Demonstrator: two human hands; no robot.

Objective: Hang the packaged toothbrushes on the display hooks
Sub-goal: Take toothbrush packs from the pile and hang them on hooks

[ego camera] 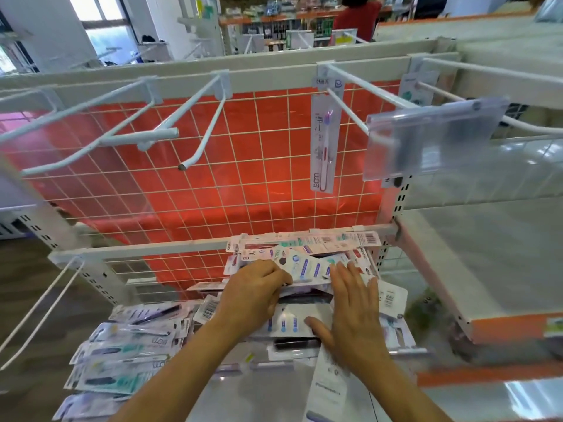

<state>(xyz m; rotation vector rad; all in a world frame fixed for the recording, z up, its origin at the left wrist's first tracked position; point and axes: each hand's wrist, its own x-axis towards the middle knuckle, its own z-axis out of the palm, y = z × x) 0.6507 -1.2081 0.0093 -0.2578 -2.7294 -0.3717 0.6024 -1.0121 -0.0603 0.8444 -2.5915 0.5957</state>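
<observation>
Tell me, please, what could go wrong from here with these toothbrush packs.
1. The loose heap of flat card-and-plastic toothbrush packs lies in overlapping layers; as the left hand grips one, neighbours may slide off.
2. The clear plastic label holder in front of the white wire hook may get in the way when threading packs.

The left hand (256, 295) and the right hand (355, 309) are bare. The left forearm (182, 360) and right forearm (393, 382) are uncovered too (bare right down to the picture's lower edge). The nails seem short, though the right fingertips (341, 269) are blurred.
</observation>
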